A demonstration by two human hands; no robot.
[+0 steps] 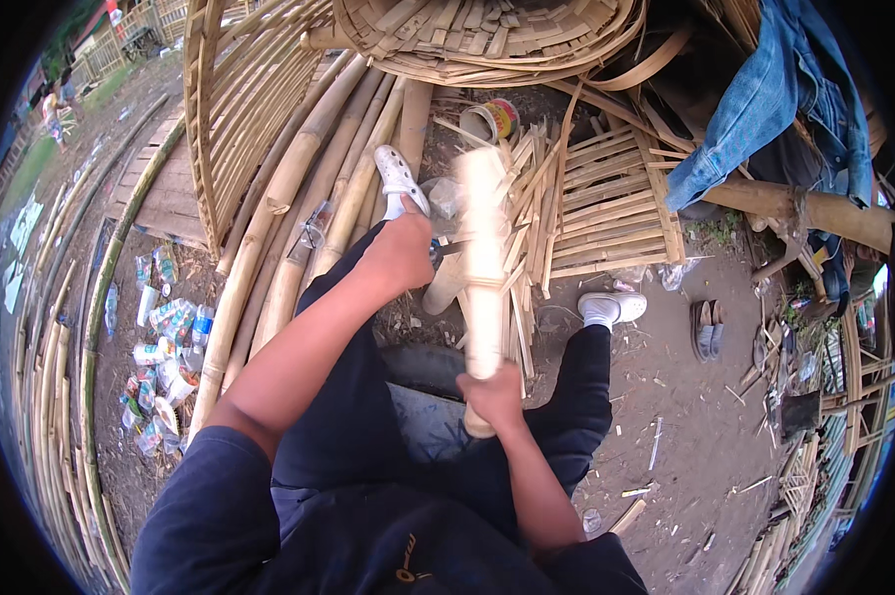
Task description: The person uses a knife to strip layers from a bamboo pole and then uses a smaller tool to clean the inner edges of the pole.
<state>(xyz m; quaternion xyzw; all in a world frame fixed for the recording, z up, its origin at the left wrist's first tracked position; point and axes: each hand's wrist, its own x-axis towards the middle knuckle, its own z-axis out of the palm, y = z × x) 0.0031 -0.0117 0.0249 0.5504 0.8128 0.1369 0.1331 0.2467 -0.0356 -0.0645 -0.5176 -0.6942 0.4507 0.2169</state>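
Observation:
My right hand (492,392) is wrapped round the lower part of a pale bamboo length (484,288). The piece stands up in front of me between my knees, its upper part bright and blurred. My left hand (400,250) is closed, beside the bamboo's left side. A dark, narrow, blade-like tool (452,244) juts from that fist toward the bamboo; its handle is hidden in my fingers. Behind the bamboo lies a heap of split bamboo strips (534,203). A thick bamboo stub (445,288) sits just below the tool.
Long bamboo poles (304,149) lie to my left, near scattered plastic bottles (175,322). A slatted bamboo panel (611,213) rests ahead at right. A woven bamboo basket (487,40) stands at the far side. A denim jacket (750,99) hangs at upper right; sandals (707,329) lie below.

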